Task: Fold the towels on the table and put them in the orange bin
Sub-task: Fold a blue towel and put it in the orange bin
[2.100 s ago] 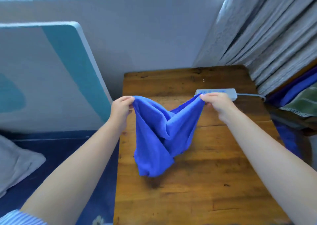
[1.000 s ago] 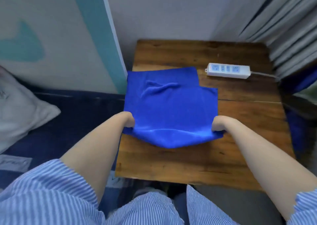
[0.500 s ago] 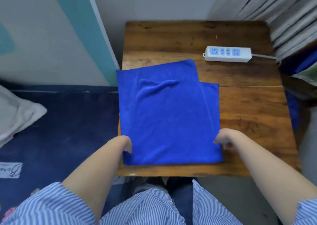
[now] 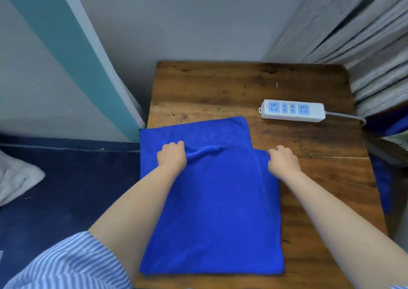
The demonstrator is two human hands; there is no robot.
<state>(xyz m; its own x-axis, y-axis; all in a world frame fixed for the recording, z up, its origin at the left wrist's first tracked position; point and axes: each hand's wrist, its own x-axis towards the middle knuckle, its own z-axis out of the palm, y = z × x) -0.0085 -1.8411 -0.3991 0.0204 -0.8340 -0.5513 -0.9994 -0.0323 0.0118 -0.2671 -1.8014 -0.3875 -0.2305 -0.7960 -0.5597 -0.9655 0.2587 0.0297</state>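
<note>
Moved: both my hands went from towel's near edge to its far fold.
Left hand point(image 4: 171, 156): fingers curled, pinching top layer.
Right hand point(image 4: 283, 159): curled on layer's corner.
Towel point(image 4: 212, 200): one, blue, flat at table's point(image 4: 309, 178) 8 o'clock.
Room: wooden table, grey wall point(image 4: 187, 19); one power strip point(image 4: 292, 110) at 2 o'clock.

A white power strip point(image 4: 292, 110) lies on the wooden counter point(image 4: 320, 147), near grey curtains point(image 4: 364, 35).

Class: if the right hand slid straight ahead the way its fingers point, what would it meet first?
Bare table first, then probably the power strip; the right hand points roughly at it, though its exact line is uncertain.
</note>
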